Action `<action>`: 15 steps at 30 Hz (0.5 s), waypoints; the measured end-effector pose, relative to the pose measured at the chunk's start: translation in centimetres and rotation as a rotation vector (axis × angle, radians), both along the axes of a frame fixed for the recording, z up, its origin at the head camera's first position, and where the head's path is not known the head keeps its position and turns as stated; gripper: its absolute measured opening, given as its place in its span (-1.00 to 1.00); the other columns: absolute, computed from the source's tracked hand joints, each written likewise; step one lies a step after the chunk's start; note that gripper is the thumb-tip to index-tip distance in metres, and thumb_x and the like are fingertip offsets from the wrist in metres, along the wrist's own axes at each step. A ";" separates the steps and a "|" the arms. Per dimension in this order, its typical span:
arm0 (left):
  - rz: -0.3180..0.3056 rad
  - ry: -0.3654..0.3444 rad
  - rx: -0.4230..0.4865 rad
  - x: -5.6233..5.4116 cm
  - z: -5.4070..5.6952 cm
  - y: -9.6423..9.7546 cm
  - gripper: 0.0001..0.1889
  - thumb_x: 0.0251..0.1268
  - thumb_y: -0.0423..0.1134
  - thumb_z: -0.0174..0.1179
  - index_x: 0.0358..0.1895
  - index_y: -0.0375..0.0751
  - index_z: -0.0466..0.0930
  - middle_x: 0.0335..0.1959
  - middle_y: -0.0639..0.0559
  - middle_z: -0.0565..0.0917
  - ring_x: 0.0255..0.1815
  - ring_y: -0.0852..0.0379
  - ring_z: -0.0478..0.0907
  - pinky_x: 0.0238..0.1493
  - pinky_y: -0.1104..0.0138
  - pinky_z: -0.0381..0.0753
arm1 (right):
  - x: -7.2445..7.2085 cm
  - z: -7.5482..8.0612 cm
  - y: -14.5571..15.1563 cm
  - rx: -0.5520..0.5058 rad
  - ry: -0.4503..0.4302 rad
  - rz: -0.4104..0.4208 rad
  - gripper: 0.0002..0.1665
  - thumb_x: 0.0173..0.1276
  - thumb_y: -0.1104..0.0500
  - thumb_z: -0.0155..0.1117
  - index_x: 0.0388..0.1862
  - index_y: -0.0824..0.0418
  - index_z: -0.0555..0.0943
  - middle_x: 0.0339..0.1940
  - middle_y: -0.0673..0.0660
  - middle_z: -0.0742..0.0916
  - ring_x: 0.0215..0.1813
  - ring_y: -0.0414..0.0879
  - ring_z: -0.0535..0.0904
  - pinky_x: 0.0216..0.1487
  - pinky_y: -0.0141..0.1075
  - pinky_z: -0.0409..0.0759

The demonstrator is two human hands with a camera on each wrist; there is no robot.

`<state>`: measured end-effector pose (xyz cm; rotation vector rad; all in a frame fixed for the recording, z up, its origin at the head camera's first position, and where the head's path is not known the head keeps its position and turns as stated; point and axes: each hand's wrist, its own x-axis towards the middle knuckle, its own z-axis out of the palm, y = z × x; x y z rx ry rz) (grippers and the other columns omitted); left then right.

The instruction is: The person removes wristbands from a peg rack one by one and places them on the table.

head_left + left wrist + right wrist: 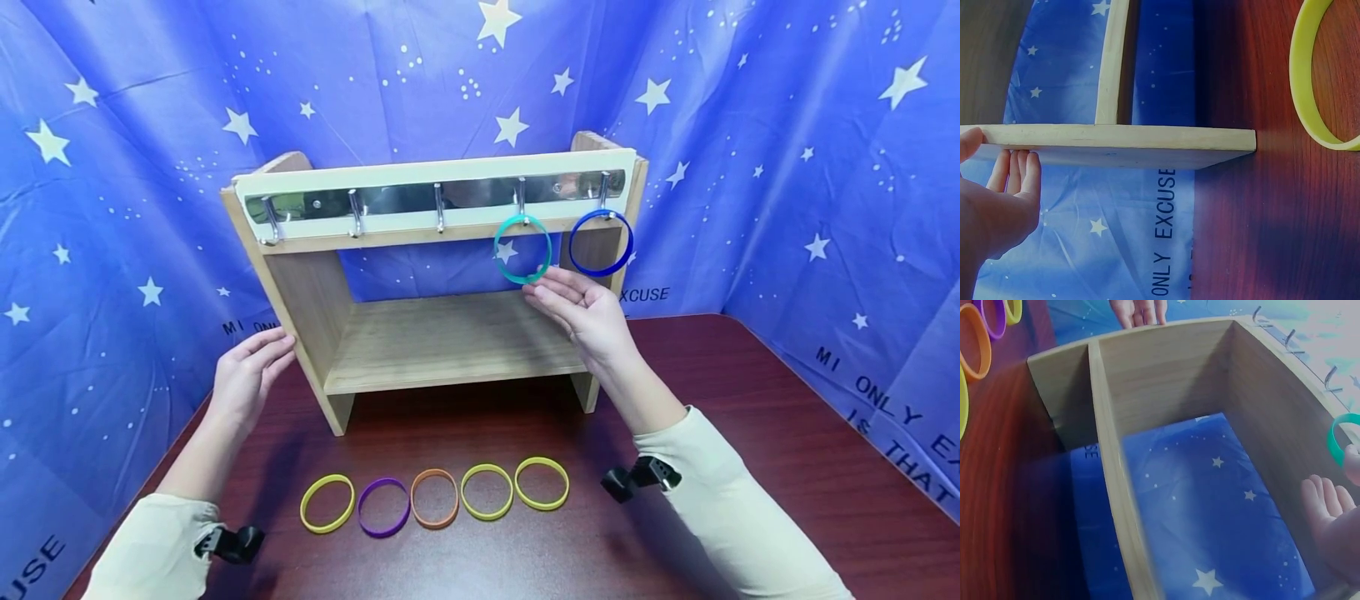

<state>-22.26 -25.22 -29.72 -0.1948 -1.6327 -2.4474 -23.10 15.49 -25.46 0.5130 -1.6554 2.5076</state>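
My left hand [243, 379] rests its fingertips against the outer side of a wooden rack's left panel [1147, 136]. A teal wristband [497, 250] hangs from the rack's fourth hook from the left. At its lower rim are the fingertips of my right hand [588, 317]. In the right wrist view the thumb overlaps the teal band [1334, 445], while the other fingers are extended, apart from it. Just to the right, a dark blue wristband [600, 273] hangs on the last hook. The three hooks on the left, such as the middle hook [439, 208], carry no band.
On the dark red table [675, 517] in front of the rack [450, 333] lies a row of wristbands: a purple band [383, 534], an orange band [435, 526] and several yellow ones, including a yellow band [327, 531] at the left end. A blue star-printed curtain [420, 100] surrounds the table.
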 end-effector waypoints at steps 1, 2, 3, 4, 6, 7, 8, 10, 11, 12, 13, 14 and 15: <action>0.001 0.001 -0.002 0.0 0.0 0.0 -0.71 0.32 -0.55 0.05 -0.37 -0.12 0.70 -0.36 0.14 0.73 -0.26 0.32 0.69 -0.14 0.53 0.70 | 0.0 0.1 -0.1 -0.052 -0.023 0.021 -0.70 0.33 0.48 0.14 0.00 0.26 0.50 -0.27 0.02 0.80 -0.15 -0.16 0.76 0.07 -0.33 0.69; 0.001 0.000 -0.005 0.0 0.0 0.0 -0.71 0.32 -0.54 0.05 -0.37 -0.12 0.70 -0.36 0.14 0.73 -0.25 0.32 0.68 -0.14 0.53 0.70 | -0.1 0.1 -0.2 -0.093 -0.044 0.035 -0.69 0.33 0.49 0.12 0.01 0.28 0.49 -0.26 0.04 0.79 -0.15 -0.15 0.76 0.06 -0.33 0.69; 0.002 0.000 -0.008 0.0 0.0 0.0 -0.71 0.32 -0.54 0.06 -0.37 -0.12 0.70 -0.35 0.14 0.73 -0.25 0.33 0.68 -0.14 0.53 0.70 | -0.1 0.2 -0.3 -0.119 -0.058 0.045 -0.69 0.33 0.50 0.11 0.02 0.29 0.48 -0.25 0.05 0.79 -0.15 -0.14 0.76 0.06 -0.33 0.69; 0.001 0.000 -0.010 0.0 0.0 0.0 -0.72 0.32 -0.54 0.06 -0.37 -0.12 0.70 -0.35 0.14 0.73 -0.25 0.33 0.68 -0.13 0.53 0.70 | -0.1 0.3 -0.3 -0.144 -0.072 0.052 -0.70 0.33 0.50 0.11 0.01 0.30 0.49 -0.24 0.06 0.79 -0.15 -0.14 0.75 0.05 -0.34 0.70; -0.001 0.001 -0.010 0.0 0.0 0.0 -0.72 0.32 -0.54 0.06 -0.37 -0.12 0.70 -0.35 0.14 0.73 -0.25 0.33 0.68 -0.13 0.53 0.70 | -0.1 0.4 -0.5 -0.184 -0.094 0.057 -0.73 0.34 0.49 0.10 -0.03 0.29 0.54 -0.25 0.07 0.79 -0.15 -0.14 0.75 0.04 -0.33 0.71; 0.000 0.001 -0.011 0.0 0.0 0.0 -0.72 0.32 -0.54 0.06 -0.37 -0.12 0.70 -0.35 0.14 0.73 -0.25 0.33 0.68 -0.13 0.53 0.70 | -0.1 0.5 -0.6 -0.206 -0.102 0.061 -0.75 0.35 0.49 0.09 -0.08 0.27 0.57 -0.26 0.07 0.79 -0.15 -0.13 0.75 0.02 -0.33 0.72; -0.001 0.001 -0.011 0.0 0.0 0.0 -0.72 0.32 -0.54 0.06 -0.37 -0.12 0.70 -0.35 0.15 0.73 -0.25 0.33 0.68 -0.14 0.53 0.70 | 0.0 0.6 -0.7 -0.226 -0.109 0.059 -0.75 0.36 0.49 0.08 -0.15 0.25 0.62 -0.29 0.07 0.79 -0.16 -0.14 0.75 0.01 -0.32 0.72; 0.000 0.002 -0.011 0.0 0.0 0.0 -0.72 0.32 -0.54 0.06 -0.37 -0.12 0.70 -0.35 0.15 0.73 -0.25 0.33 0.68 -0.14 0.53 0.70 | 0.0 0.9 -0.9 -0.278 -0.124 0.058 -0.68 0.36 0.49 0.05 -0.31 0.19 0.70 -0.33 0.05 0.79 -0.18 -0.15 0.75 -0.02 -0.29 0.74; 0.000 0.001 -0.011 0.0 0.0 0.0 -0.72 0.31 -0.54 0.06 -0.37 -0.12 0.70 -0.35 0.15 0.73 -0.25 0.33 0.68 -0.14 0.53 0.70 | 0.0 1.0 -1.0 -0.303 -0.132 0.057 -0.63 0.37 0.50 0.04 -0.37 0.17 0.72 -0.36 0.04 0.79 -0.20 -0.16 0.75 -0.03 -0.28 0.74; 0.000 0.002 -0.009 0.0 0.0 0.0 -0.72 0.31 -0.54 0.06 -0.37 -0.13 0.70 -0.35 0.15 0.73 -0.25 0.33 0.68 -0.14 0.53 0.70 | 0.1 1.2 -1.0 -0.331 -0.140 0.059 -0.61 0.36 0.50 0.04 -0.42 0.16 0.73 -0.38 0.03 0.78 -0.21 -0.15 0.75 -0.05 -0.27 0.75; 0.001 0.002 -0.010 0.0 0.0 0.0 -0.73 0.31 -0.54 0.07 -0.37 -0.13 0.69 -0.35 0.15 0.73 -0.25 0.33 0.68 -0.14 0.53 0.70 | 0.1 1.3 -1.1 -0.350 -0.147 0.058 -0.59 0.37 0.50 0.04 -0.45 0.16 0.74 -0.39 0.03 0.77 -0.22 -0.16 0.75 -0.06 -0.26 0.75; 0.001 0.003 -0.009 0.0 0.0 0.0 -0.73 0.31 -0.54 0.07 -0.37 -0.13 0.69 -0.35 0.15 0.72 -0.25 0.33 0.68 -0.14 0.53 0.70 | 0.1 1.4 -1.2 -0.366 -0.153 0.058 -0.58 0.36 0.50 0.04 -0.47 0.16 0.74 -0.40 0.03 0.77 -0.23 -0.17 0.75 -0.06 -0.27 0.75; 0.001 0.003 -0.007 0.0 0.0 0.0 -0.73 0.31 -0.54 0.07 -0.37 -0.13 0.69 -0.35 0.15 0.72 -0.25 0.33 0.68 -0.14 0.53 0.70 | 0.1 1.5 -1.2 -0.374 -0.159 0.056 -0.57 0.37 0.49 0.03 -0.49 0.16 0.74 -0.40 0.02 0.76 -0.24 -0.17 0.75 -0.07 -0.28 0.75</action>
